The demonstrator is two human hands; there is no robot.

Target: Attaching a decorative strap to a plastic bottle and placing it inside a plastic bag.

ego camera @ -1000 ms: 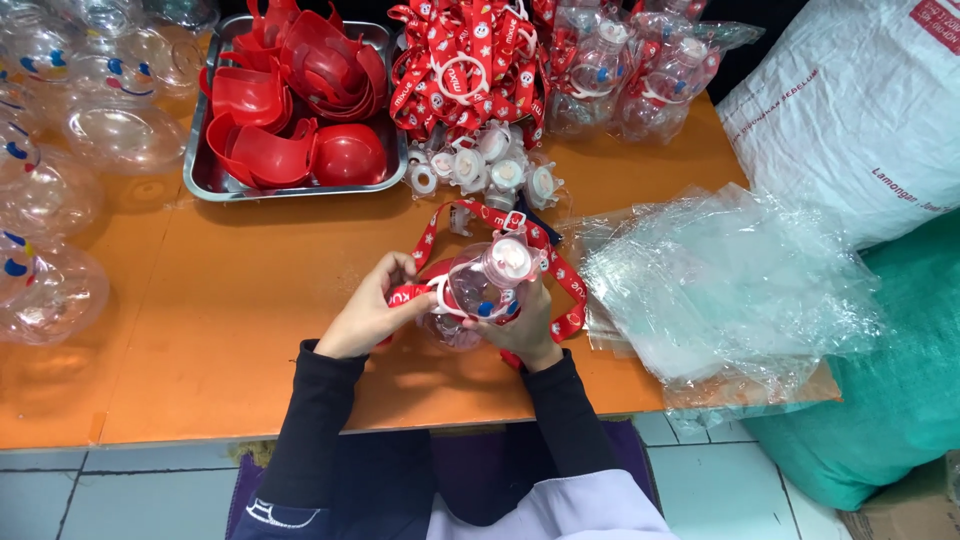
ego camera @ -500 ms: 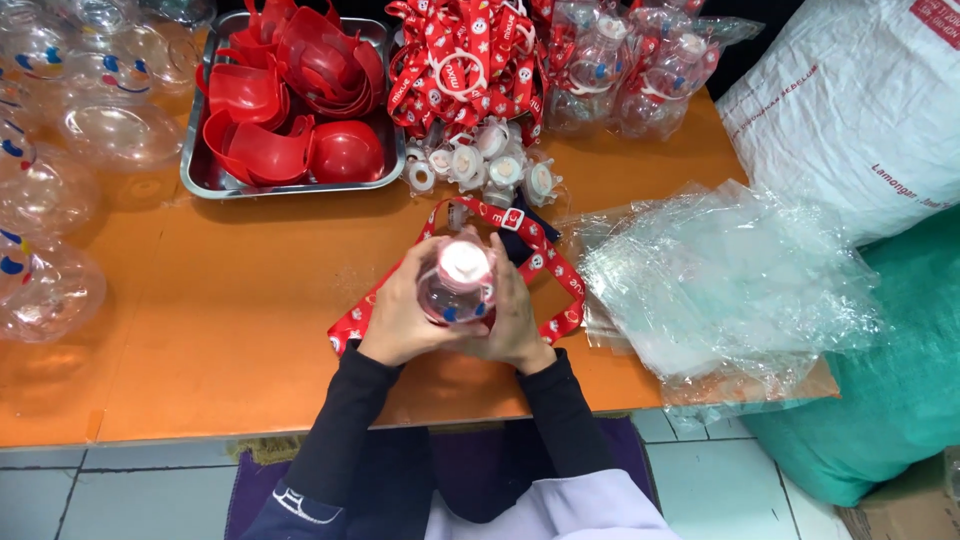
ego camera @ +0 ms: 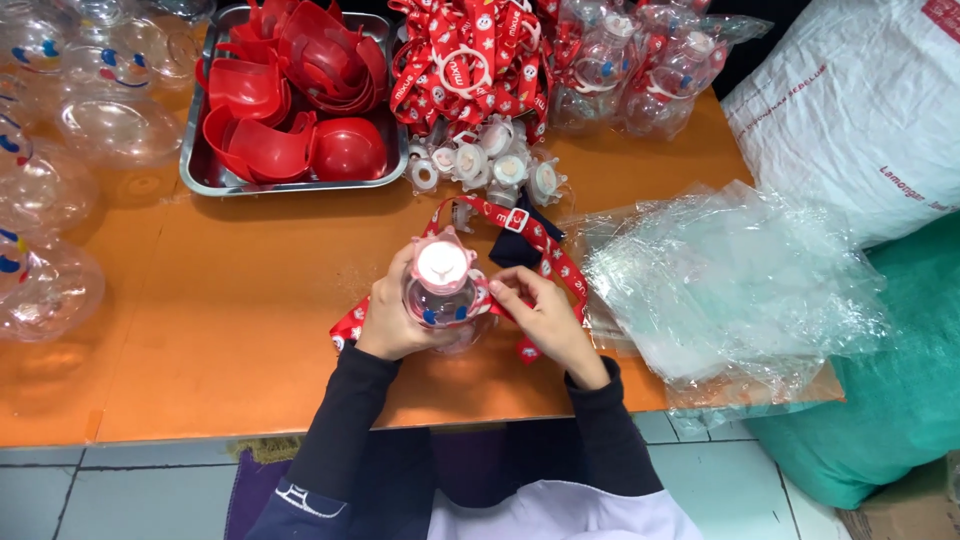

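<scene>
Your left hand (ego camera: 388, 318) wraps around the side of a clear bottle (ego camera: 442, 292), gripping it upright on the orange table (ego camera: 230, 330), with its pink-white cap (ego camera: 442, 263) facing up at you. Your right hand (ego camera: 545, 318) is closed on the other side of the bottle, fingers pinching at the red strap (ego camera: 545, 250) where it meets the bottle's neck. The strap loops out behind the bottle and to its right, and another end of it shows just left of the bottle under your left hand. Behind the bottle sits a cluster of small white caps (ego camera: 490, 165), and further back a heap of red straps (ego camera: 468, 60). Back and left of the bottle, a metal tray (ego camera: 200, 175) holds red plastic shells (ego camera: 290, 95). Far left of the bottle lie clear globes (ego camera: 60, 150) with printed faces. Just right of the bottle lies a stack of clear bags (ego camera: 730, 285), and beyond that a white sack (ego camera: 860, 110).
</scene>
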